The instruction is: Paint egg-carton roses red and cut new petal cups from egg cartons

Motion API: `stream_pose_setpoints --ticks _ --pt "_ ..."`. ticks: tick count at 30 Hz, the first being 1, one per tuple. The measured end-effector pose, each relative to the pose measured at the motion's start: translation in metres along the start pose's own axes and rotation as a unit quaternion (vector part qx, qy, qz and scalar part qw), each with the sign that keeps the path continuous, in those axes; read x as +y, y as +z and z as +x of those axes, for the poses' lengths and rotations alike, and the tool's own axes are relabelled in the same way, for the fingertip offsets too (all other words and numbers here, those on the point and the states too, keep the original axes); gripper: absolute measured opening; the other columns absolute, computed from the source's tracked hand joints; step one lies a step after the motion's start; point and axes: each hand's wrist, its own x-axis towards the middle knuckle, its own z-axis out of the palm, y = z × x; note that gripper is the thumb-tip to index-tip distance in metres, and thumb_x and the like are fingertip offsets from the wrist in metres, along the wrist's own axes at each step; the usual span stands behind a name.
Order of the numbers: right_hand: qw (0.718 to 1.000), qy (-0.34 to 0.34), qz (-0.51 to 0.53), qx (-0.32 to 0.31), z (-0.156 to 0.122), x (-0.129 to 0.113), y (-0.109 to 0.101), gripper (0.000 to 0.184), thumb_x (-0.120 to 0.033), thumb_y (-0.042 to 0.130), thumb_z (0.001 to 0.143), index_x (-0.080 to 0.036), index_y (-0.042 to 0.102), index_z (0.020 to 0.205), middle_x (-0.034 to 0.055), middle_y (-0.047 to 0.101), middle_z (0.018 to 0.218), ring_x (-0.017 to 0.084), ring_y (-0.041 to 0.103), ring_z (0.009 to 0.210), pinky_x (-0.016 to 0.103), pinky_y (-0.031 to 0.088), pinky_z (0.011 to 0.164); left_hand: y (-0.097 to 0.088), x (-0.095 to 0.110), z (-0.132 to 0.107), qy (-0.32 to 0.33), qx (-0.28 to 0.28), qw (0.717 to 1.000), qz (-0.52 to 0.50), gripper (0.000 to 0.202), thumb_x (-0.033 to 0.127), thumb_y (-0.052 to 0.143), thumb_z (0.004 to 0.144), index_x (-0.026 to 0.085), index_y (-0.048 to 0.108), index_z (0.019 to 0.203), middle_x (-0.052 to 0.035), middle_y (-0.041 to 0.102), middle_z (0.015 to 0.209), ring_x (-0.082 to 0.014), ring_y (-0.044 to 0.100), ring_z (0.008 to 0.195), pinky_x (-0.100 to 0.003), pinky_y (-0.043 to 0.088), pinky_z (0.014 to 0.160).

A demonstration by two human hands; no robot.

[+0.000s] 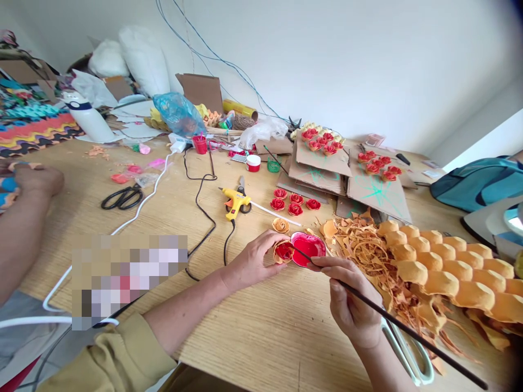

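Observation:
Between thumb and fingers, my left hand [255,258] holds a paper rose [283,250] made of orange egg-carton pulp, its inner petals painted red. A long dark paintbrush [392,313] is gripped in my right hand [353,302], its tip at the rose's red centre. Just behind lies a small dish of red paint [312,247], partly hidden by the brush and fingers. An unpainted orange rose [281,225] sits beyond my left hand. Several red-painted roses [296,201] stand on the table farther back.
Orange egg trays [449,267] and pulp scraps [363,239] lie right, near white-handled scissors [408,354]. A yellow glue gun [235,202] with its cord, black scissors [121,197] and a white cable [147,201] are left. Cardboard sheets [322,177] carry more roses. Another person's arm [26,218] reaches in at far left.

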Motion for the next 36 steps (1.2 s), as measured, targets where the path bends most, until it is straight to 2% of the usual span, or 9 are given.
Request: stream_pose_setpoints --ticks 4,12,19,27,32,36 --pt "1.0 -0.002 -0.011 -0.017 0.001 0.001 0.004 0.027 -0.005 0.051 0.098 -0.02 0.062 0.117 0.0103 0.074 0.112 0.018 0.075 0.097 0.031 0.062 0.081 0.001 -0.001 0.0 0.014 -0.004 1.0 -0.003 0.044 0.02 0.072 0.089 0.019 0.057 0.13 -0.0105 0.068 0.126 -0.0242 0.066 0.118 -0.038 0.055 0.105" --pt "0.998 0.03 -0.019 0.049 -0.007 0.011 0.001 0.027 -0.004 0.055 0.096 -0.022 0.065 0.114 0.009 0.076 0.111 0.02 0.074 0.102 0.035 0.061 0.088 0.001 -0.002 0.0 0.028 0.006 1.0 0.012 0.044 0.015 0.073 0.087 0.018 0.057 0.129 -0.0106 0.068 0.124 -0.024 0.066 0.118 -0.038 0.055 0.105" --pt "0.999 0.036 -0.015 0.035 -0.005 0.011 0.004 0.021 -0.008 0.054 0.098 -0.022 0.065 0.11 0.0083 0.077 0.108 0.021 0.075 0.098 0.035 0.061 0.085 0.002 -0.003 -0.001 0.039 0.002 0.999 0.019 0.044 0.015 0.072 0.089 0.019 0.056 0.13 -0.0096 0.068 0.123 -0.0232 0.066 0.117 -0.037 0.055 0.104" --pt "0.994 0.056 -0.046 0.078 -0.006 0.017 0.003 0.021 -0.007 0.056 0.097 -0.022 0.066 0.109 0.0066 0.077 0.105 0.02 0.074 0.099 0.036 0.06 0.089 0.003 -0.007 -0.001 0.037 0.022 0.998 0.041 0.047 0.011 0.073 0.086 0.02 0.055 0.129 -0.0098 0.067 0.125 -0.0237 0.066 0.118 -0.038 0.056 0.103" --pt "0.991 0.078 -0.086 0.069 -0.007 0.024 -0.001 0.018 -0.012 0.058 0.099 -0.024 0.068 0.11 0.0045 0.077 0.1 0.02 0.076 0.088 0.033 0.061 0.082 0.002 -0.008 -0.001 0.027 0.043 0.997 0.054 0.052 0.011 0.073 0.085 0.021 0.053 0.132 -0.0095 0.067 0.123 -0.0233 0.067 0.114 -0.035 0.058 0.097" --pt "0.983 0.071 -0.159 0.053 -0.006 0.025 -0.004 0.012 -0.017 0.06 0.099 -0.024 0.069 0.104 0.0022 0.078 0.092 0.019 0.076 0.082 0.03 0.059 0.078 0.002 -0.009 -0.001 0.03 0.059 0.996 0.062 0.055 0.009 0.071 0.085 0.022 0.052 0.134 -0.0097 0.067 0.125 -0.0245 0.066 0.118 -0.039 0.056 0.102"
